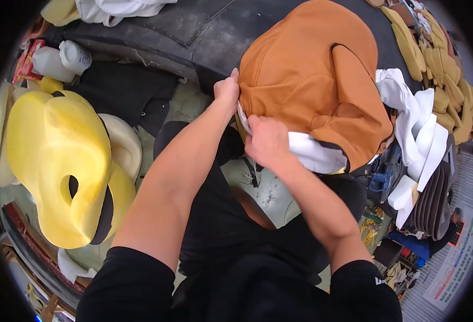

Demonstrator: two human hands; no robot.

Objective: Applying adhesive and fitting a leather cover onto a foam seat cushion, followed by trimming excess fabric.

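Note:
A tan-orange leather-like seat cover with stitched seams and black edging lies bunched over the dark work surface in front of me. White lining shows along its near edge, with a small bit of yellow foam below. My left hand is closed on the cover's left edge, thumb pointing up. Lower along that same edge, my right hand pinches the white underside with curled fingers. What fills the cover is mostly hidden.
To my left stands a big yellow moulded foam seat, with white bottles beyond it. White padding pieces, stacked dark curved panels and a pile of tan foam pieces are on the right. The work surface extends ahead.

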